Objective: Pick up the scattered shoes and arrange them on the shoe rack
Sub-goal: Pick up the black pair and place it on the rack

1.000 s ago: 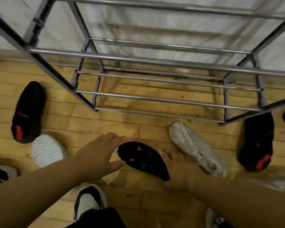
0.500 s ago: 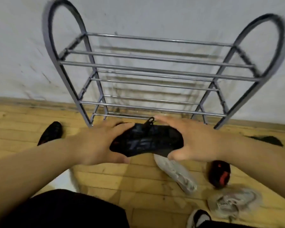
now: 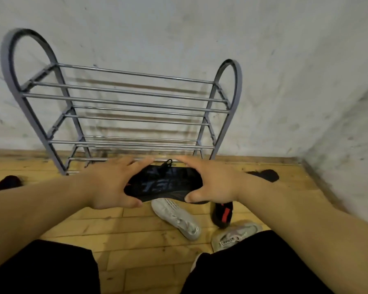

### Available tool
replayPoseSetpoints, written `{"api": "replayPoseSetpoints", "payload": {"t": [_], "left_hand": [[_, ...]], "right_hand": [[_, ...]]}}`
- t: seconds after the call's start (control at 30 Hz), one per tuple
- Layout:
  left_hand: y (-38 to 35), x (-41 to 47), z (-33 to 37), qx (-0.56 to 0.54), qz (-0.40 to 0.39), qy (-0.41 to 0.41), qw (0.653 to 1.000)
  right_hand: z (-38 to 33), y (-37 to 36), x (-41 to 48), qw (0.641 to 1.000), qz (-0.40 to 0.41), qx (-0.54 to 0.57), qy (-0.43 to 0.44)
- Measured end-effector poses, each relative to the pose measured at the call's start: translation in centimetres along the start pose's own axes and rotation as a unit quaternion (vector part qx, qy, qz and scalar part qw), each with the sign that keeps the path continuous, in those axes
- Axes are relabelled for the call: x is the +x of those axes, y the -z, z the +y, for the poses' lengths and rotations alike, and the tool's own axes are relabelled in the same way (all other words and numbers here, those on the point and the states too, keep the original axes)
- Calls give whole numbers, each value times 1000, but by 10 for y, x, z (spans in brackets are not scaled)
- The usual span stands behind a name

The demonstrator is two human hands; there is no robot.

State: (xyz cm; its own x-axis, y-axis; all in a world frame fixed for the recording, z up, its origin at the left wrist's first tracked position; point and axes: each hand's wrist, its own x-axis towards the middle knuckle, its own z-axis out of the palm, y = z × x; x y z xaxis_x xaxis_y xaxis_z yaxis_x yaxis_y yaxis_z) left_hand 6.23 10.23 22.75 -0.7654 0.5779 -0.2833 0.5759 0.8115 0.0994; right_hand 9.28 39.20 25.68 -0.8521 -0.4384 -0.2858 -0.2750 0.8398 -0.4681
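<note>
A black knit sneaker with dark laces [image 3: 166,185] is held in the air, sideways, between the two hands, in front of the lowest rails of the grey metal shoe rack with arched ends and chrome rails [image 3: 123,103]. The left hand [image 3: 113,185] is cupped round one end and the right hand [image 3: 212,181] round the other. The fingers [image 3: 136,163] of each hand are spread along the upper edge, and the thumbs are tucked beneath the sole.

The shoe is judged to be light, with a soft, pliable upper and a firmer rubber sole, and nothing fragile about it. The matt knit should give a sure hold. The heel and the sole edge would be the stiffest places to grip, since the upper may collapse if squeezed. The rack's rails are smooth, round and spaced apart, so the sole would have to bridge two of them.

On the yellow plank floor [image 3: 136,240] a white woven shoe [image 3: 176,219], a black shoe with a red strap [image 3: 222,213] and a grey lettered sneaker [image 3: 234,237] lie scattered.
</note>
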Motion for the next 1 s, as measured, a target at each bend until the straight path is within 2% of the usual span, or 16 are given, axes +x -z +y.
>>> {"api": "replayPoseSetpoints", "payload": {"t": [0.1,0.2,0.33,0.43,0.57,0.67,0.77,0.9,1.0], "left_hand": [[-4,-12,-11,-7,-8,10,1000],[-3,-8,-14,-22,-24,-1,999],[5,-17,-25,-63,-32,5,997],[16,-37,-55,-109,8,37,993],[8,-98,-94,-127,97,112,981],[-11,-165,-119,-152,164,195,955],[-39,-228,-134,-161,197,292,922],[-79,-296,-136,-194,236,388,870],[-112,-329,-135,-221,274,443,824]], "right_hand": [[-12,-6,6,999,-27,-21,6],[-7,-14,3,999,-46,4,-13],[-16,-25,5,999,-41,21,6],[-39,-28,22,998,-15,46,36],[-91,-33,69,992,29,0,124],[-148,-47,114,984,32,-5,178],[-206,-70,147,967,23,-31,250],[-275,-97,167,943,-38,-72,323],[-314,-111,182,931,-86,-90,342]]}}
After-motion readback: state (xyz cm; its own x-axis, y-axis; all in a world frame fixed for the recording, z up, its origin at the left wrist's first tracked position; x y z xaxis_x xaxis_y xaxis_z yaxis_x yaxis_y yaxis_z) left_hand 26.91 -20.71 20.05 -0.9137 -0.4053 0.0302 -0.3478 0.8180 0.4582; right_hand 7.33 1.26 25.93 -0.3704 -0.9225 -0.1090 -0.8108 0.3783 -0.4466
